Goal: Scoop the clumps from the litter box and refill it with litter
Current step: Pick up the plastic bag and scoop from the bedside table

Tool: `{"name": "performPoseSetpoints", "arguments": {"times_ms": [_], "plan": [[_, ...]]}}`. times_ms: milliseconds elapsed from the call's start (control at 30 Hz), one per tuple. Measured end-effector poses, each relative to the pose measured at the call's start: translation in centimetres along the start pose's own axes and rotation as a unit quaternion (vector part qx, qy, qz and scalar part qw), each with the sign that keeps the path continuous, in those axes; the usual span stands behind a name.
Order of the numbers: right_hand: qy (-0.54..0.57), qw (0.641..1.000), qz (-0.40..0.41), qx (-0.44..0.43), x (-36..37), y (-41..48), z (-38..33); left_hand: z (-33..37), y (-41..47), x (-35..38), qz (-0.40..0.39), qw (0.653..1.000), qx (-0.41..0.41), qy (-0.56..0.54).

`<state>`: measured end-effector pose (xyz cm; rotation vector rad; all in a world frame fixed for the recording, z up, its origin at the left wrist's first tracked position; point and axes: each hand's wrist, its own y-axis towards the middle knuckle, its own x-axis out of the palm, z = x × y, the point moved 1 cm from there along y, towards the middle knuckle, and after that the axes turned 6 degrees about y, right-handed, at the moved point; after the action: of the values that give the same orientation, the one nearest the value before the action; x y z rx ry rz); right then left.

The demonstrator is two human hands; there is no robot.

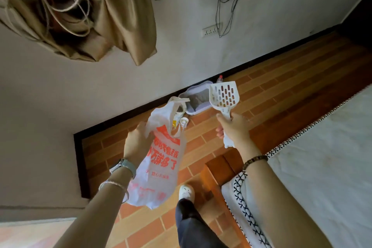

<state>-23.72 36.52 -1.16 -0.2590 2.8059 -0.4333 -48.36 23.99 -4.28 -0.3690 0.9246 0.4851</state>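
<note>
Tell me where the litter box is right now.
In the head view the litter box sits on the floor against the dark baseboard, centre frame, just beyond the white scoop in the right hand, a red-capped bottle beside it.

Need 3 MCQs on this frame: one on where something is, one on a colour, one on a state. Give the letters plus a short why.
1. Where is the litter box?
A. on the bed
B. on the floor by the wall
C. on a shelf

2. What colour is the print on the plastic bag?
A. blue
B. green
C. red

3. What is the right hand doing?
A. hanging open and empty
B. gripping the handle of the scoop
C. pressing a switch

Answers:
1 B: it sits on the brick-pattern floor against the dark skirting.
2 C: red characters cover the white bag that the left hand holds.
3 B: the fingers curl round the white handle, with the slotted end up.
</note>
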Motion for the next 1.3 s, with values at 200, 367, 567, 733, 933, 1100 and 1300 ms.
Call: {"name": "performPoseSetpoints", "arguments": {"times_ms": [200, 367, 567, 733, 933, 1100, 1300], "plan": [[0.037, 0.997, 0.057, 0.039, -1.0, 8.3, -3.1, 5.4, 11.1, -0.2, -0.005, 0.997, 0.079, 0.016], [0.072, 0.992, 0.099, 0.039, -2.6, 13.4, -6.1, 9.6, 19.3, 0.6, -0.013, 0.991, 0.131, -0.008], [0.052, 0.981, 0.185, 0.04, -5.6, 19.7, -7.7, 15.8, 29.0, 4.2, -0.059, 0.979, 0.196, -0.019], [0.044, 0.97, 0.233, 0.051, -8.1, 25.5, -8.7, 22.1, 36.2, 8.0, -0.106, 0.961, 0.249, -0.047], [0.072, 0.956, 0.276, 0.067, -10.7, 32.2, -11.3, 29.2, 45.3, 11.1, -0.136, 0.947, 0.288, -0.047], [0.102, 0.942, 0.309, 0.085, -12.8, 35.8, -11.7, 34.7, 50.6, 13.9, -0.163, 0.932, 0.32, -0.045], [0.12, 0.929, 0.333, 0.108, -16.6, 39.2, -10.7, 40.7, 52.9, 18.4, -0.199, 0.915, 0.35, -0.035]]}}
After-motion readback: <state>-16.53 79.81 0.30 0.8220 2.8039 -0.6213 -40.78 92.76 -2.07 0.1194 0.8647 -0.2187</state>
